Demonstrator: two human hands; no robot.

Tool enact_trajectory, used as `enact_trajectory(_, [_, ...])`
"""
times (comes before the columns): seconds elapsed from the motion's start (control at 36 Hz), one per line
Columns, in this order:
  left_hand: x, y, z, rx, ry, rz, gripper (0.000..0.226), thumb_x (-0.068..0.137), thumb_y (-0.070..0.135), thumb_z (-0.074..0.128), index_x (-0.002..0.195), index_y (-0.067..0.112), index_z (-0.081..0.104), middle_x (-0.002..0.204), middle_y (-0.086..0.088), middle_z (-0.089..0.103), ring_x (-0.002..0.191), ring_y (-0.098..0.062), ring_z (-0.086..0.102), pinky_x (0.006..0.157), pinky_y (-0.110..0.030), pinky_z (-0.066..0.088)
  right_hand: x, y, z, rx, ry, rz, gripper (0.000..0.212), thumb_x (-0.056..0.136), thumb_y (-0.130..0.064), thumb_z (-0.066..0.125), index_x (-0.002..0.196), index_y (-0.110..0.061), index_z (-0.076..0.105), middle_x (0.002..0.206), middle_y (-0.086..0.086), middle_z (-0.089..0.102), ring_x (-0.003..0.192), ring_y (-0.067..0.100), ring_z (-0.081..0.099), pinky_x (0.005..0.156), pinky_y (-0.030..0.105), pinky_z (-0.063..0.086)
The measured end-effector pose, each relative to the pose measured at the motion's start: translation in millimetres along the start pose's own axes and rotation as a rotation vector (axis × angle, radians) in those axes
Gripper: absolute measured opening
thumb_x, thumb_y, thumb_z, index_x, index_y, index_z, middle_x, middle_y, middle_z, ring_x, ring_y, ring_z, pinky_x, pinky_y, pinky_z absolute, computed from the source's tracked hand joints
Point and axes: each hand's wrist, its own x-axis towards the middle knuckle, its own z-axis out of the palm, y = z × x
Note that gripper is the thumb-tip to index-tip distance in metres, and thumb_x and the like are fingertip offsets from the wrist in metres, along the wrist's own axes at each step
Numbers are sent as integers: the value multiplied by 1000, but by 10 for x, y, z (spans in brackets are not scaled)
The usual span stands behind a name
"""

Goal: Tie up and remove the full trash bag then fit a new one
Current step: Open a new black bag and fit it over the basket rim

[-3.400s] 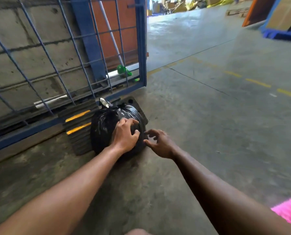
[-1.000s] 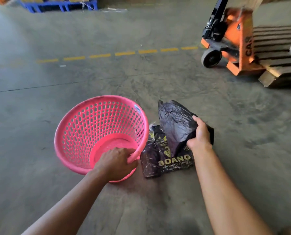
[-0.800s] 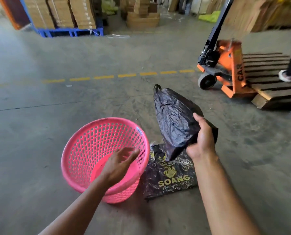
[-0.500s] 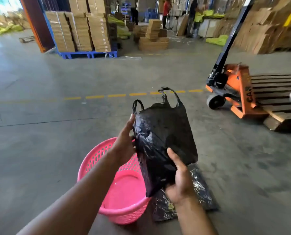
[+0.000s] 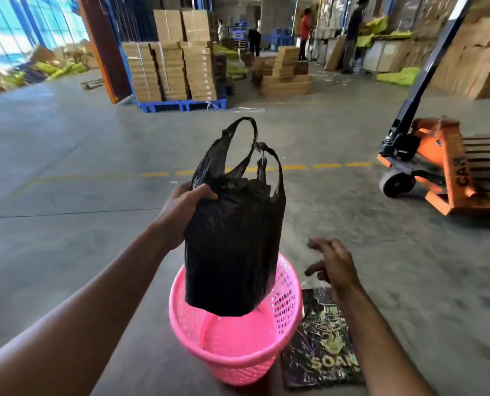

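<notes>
A new black plastic bag [image 5: 232, 238] with two loop handles hangs in the air, its bottom just over the mouth of the pink perforated bin [image 5: 238, 355] on the concrete floor. My left hand [image 5: 185, 212] grips the bag's upper left edge. My right hand [image 5: 333, 262] hovers to the right of the bag with fingers spread, holding nothing. Next to the bin on the right lies the black pack of bags [image 5: 322, 347] with gold "SOAN" lettering. The full trash bag is out of view.
An orange pallet jack [image 5: 432, 164] stands at a wooden pallet to the right. Stacked cardboard boxes on a blue pallet [image 5: 175, 72] are ahead, with several people [image 5: 305, 32] farther back. A dashed yellow line [image 5: 309, 167] crosses the floor.
The view swung from the tied full bag at the cage to the pink bin. My right hand lifted a new bag from the pack, my left hand took it, and my right hand let go.
</notes>
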Motion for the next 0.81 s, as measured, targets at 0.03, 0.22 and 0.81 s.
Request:
enact_trajectory(0.03, [-2, 4, -48, 10, -16, 4, 22, 68, 12, 68, 88, 5, 64, 70, -10, 67, 56, -19, 67, 54, -27, 57, 106, -137, 103, 36, -72, 4, 50, 81, -43, 70, 120, -15, 59, 127, -4, 65, 49, 20, 64, 50, 27, 36])
enact_trajectory(0.22, [95, -157, -262, 216, 83, 112, 17, 88, 28, 59, 100, 22, 69, 95, -6, 74, 89, -23, 71, 82, -40, 58, 328, -664, 502, 64, -227, 70, 16, 84, -5, 73, 98, -8, 68, 82, 8, 72, 46, 12, 66, 45, 18, 48])
enact_trajectory(0.81, [38, -616, -181, 299, -31, -181, 21, 101, 22, 57, 115, 7, 59, 115, -15, 71, 81, -27, 74, 61, -36, 63, 94, -273, 408, -412, -378, -224, 47, 57, -29, 92, 100, -16, 78, 97, 5, 80, 96, 22, 76, 89, 44, 60])
